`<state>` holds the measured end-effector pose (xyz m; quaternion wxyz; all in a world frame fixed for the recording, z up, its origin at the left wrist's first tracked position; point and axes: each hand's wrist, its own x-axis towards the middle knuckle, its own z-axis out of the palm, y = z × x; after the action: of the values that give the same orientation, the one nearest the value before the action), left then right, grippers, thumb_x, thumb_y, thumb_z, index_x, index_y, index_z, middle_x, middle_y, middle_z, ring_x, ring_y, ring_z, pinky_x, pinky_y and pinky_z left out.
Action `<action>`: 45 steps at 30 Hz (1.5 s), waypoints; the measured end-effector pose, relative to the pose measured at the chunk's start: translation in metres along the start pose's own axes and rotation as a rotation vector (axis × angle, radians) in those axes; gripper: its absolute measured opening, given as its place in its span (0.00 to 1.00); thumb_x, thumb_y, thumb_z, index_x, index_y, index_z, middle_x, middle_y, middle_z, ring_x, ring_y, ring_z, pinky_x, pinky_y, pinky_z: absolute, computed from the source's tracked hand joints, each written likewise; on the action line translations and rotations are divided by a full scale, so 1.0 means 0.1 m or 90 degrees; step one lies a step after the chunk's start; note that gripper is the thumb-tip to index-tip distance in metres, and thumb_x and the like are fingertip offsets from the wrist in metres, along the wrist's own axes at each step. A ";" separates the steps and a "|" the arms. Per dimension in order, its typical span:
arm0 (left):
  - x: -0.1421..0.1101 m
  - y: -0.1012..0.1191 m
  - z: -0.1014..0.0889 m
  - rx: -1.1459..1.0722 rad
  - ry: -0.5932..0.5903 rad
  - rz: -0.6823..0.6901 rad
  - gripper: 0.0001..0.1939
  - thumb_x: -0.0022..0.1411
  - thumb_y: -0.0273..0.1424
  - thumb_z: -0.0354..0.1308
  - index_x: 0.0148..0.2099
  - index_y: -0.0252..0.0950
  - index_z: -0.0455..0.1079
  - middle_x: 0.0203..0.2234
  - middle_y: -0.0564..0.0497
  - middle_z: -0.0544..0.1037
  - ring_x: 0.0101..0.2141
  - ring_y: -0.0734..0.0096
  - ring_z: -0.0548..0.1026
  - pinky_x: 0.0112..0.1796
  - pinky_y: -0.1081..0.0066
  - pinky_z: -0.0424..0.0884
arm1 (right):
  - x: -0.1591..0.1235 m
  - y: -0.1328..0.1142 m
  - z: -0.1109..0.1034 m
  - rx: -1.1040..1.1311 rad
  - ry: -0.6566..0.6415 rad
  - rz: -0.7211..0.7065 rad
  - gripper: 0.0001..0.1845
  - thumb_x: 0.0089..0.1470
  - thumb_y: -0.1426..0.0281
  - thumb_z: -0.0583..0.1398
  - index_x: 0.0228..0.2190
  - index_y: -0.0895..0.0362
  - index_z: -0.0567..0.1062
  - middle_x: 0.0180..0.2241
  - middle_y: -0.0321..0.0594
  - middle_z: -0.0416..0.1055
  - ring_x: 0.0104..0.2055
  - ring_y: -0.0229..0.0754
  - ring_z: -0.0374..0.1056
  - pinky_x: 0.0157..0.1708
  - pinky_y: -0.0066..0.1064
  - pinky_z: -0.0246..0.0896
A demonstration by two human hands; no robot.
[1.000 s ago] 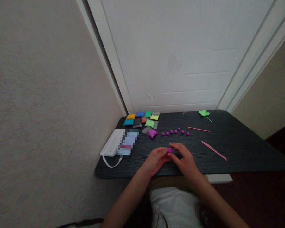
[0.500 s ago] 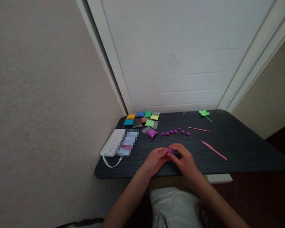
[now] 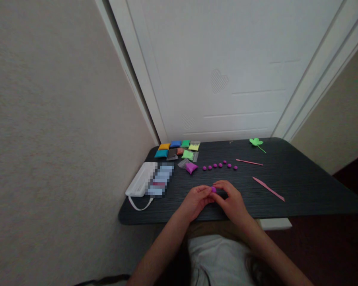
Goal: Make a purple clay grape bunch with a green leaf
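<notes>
Purple rounded clay-like lump (image 3: 214,190), just one, pinched by fingertips of left hand (image 3: 196,201) and right hand (image 3: 233,200) over one dark tabletop (image 3: 310,190). Beyond, seven small purple balls (image 3: 220,165); to the right, two slim pink tools (image 3: 267,188).

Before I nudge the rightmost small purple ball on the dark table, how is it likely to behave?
The rightmost small purple ball will probably roll if pushed: it looks round, with nothing touching it. Being so small, it is likely light. It may dent, as its colour matches the soft-looking purple packet.
</notes>
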<state>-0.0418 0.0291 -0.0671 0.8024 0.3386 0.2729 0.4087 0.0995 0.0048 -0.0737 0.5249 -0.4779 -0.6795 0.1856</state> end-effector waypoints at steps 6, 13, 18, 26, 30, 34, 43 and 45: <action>-0.02 0.01 0.02 -0.002 0.011 0.006 0.07 0.49 0.30 0.60 0.29 0.29 0.71 0.23 0.50 0.72 0.26 0.78 0.67 0.34 0.72 0.64 | 0.00 -0.02 -0.02 0.019 -0.019 -0.012 0.10 0.45 0.68 0.61 0.33 0.53 0.70 0.35 0.40 0.69 0.40 0.43 0.65 0.42 0.38 0.61; -0.01 -0.01 -0.01 -0.002 -0.008 0.008 0.07 0.51 0.30 0.58 0.28 0.28 0.71 0.23 0.51 0.71 0.26 0.78 0.67 0.35 0.72 0.64 | 0.01 -0.03 -0.04 0.027 -0.059 -0.014 0.13 0.47 0.70 0.59 0.39 0.52 0.71 0.40 0.40 0.68 0.44 0.42 0.63 0.45 0.37 0.59; -0.03 -0.02 0.01 0.018 -0.055 0.020 0.09 0.55 0.31 0.55 0.32 0.28 0.71 0.27 0.47 0.72 0.30 0.75 0.69 0.37 0.70 0.64 | 0.01 -0.02 -0.05 0.040 -0.056 -0.011 0.11 0.47 0.70 0.59 0.37 0.52 0.72 0.39 0.40 0.68 0.43 0.42 0.63 0.45 0.37 0.59; -0.05 0.01 0.06 0.025 -0.063 0.012 0.11 0.53 0.34 0.56 0.31 0.29 0.71 0.26 0.48 0.72 0.29 0.76 0.69 0.36 0.71 0.64 | 0.01 -0.05 -0.05 0.051 -0.066 -0.010 0.11 0.47 0.72 0.60 0.36 0.53 0.71 0.39 0.40 0.67 0.43 0.41 0.63 0.45 0.36 0.58; -0.04 0.01 0.04 0.021 -0.061 0.013 0.11 0.53 0.33 0.56 0.32 0.28 0.71 0.27 0.48 0.73 0.29 0.75 0.69 0.36 0.71 0.64 | 0.00 -0.04 -0.06 0.045 -0.056 -0.009 0.11 0.47 0.72 0.60 0.36 0.53 0.70 0.38 0.40 0.68 0.42 0.41 0.63 0.45 0.36 0.58; -0.04 0.01 0.03 0.026 -0.056 0.001 0.10 0.53 0.32 0.57 0.33 0.28 0.71 0.28 0.48 0.73 0.30 0.75 0.69 0.36 0.70 0.64 | 0.00 -0.04 -0.05 0.042 -0.046 -0.007 0.11 0.47 0.71 0.60 0.36 0.53 0.70 0.37 0.40 0.68 0.42 0.41 0.63 0.45 0.36 0.58; -0.02 -0.03 -0.03 0.014 -0.050 0.000 0.10 0.56 0.30 0.53 0.37 0.28 0.70 0.30 0.47 0.73 0.31 0.75 0.69 0.38 0.70 0.63 | 0.00 -0.07 -0.07 0.065 -0.092 -0.015 0.16 0.51 0.71 0.55 0.44 0.51 0.68 0.44 0.41 0.65 0.48 0.42 0.60 0.49 0.38 0.56; -0.01 -0.05 -0.05 0.015 -0.047 -0.002 0.10 0.56 0.30 0.53 0.37 0.28 0.70 0.30 0.47 0.73 0.31 0.75 0.70 0.37 0.69 0.63 | 0.00 -0.07 -0.07 0.073 -0.095 -0.015 0.14 0.53 0.71 0.54 0.43 0.51 0.69 0.44 0.41 0.66 0.48 0.42 0.60 0.48 0.38 0.56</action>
<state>-0.0436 0.0275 -0.0734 0.8087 0.3623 0.2485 0.3912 0.1026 0.0001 -0.0660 0.5013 -0.4237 -0.7107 0.2533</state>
